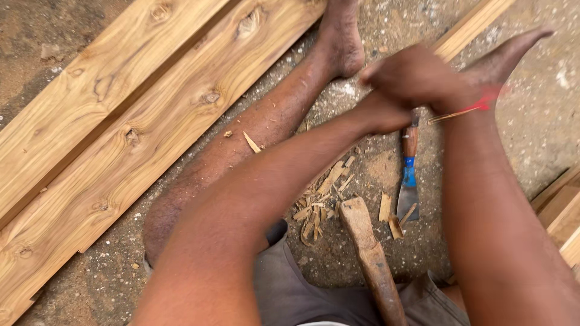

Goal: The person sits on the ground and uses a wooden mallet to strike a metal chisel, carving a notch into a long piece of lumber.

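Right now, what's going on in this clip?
A person sits on a gritty floor with bare legs stretched out. Both hands meet in front: the left hand and right hand together grip a thin wooden sliver, blurred in this view. Below them lies a chisel with a blue band, beside a rough wooden mallet and wood chips. Long planks lie to the left.

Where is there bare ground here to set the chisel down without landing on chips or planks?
Bare ground shows at the upper right, between the right foot and the frame edge, and at the lower left between the planks and the left leg. Between the legs it is crowded: wood chips, the chisel and a wooden mallet.
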{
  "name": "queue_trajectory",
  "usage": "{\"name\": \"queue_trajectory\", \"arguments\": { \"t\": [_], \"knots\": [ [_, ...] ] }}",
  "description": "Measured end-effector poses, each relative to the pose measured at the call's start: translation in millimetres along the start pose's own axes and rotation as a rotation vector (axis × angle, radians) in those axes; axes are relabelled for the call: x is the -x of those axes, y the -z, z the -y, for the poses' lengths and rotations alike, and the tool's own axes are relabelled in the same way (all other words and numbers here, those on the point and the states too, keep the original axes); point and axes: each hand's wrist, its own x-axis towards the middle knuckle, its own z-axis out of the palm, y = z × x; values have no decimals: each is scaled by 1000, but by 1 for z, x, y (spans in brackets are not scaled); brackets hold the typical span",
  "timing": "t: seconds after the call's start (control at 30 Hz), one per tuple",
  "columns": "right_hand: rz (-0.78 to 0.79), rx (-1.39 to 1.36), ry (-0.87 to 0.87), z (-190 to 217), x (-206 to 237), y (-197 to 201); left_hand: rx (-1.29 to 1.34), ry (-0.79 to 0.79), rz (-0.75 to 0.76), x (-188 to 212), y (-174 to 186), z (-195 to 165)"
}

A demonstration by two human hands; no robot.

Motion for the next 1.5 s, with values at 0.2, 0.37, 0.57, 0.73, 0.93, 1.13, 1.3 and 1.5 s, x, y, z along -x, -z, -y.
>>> {"name": "queue_trajectory", "arguments": {
  "t": [0.2, 0.37, 0.57, 0.73, 0.93, 1.13, 1.3, 1.5],
  "knots": [
    [176, -40, 177, 120, 25, 7, 38, -133, -58, -9, 3, -16],
    [-111, -474, 402, 49, 33, 25, 181, -29, 29, 0, 5, -31],
    [103, 97, -11, 91, 31, -4, -16, -138, 19, 13, 13, -22],
    [46, -82, 217, 100, 41, 20, 132, -244, -5, -10, 2, -30],
    [-183, -552, 405, 33, 23, 10, 186, 9, -5, -10, 1, -16],
    [197, -20, -42, 86, 21, -7, 111, -275, -91, 4, 6, -3],
    [-71, -351, 277, 72, 30, 14, 134, -103, -32, -1, 4, -27],
    [-104, -388, 220, 48, 19, -7, 115, -26, 112, 20, 12, -22]
  ]
}}
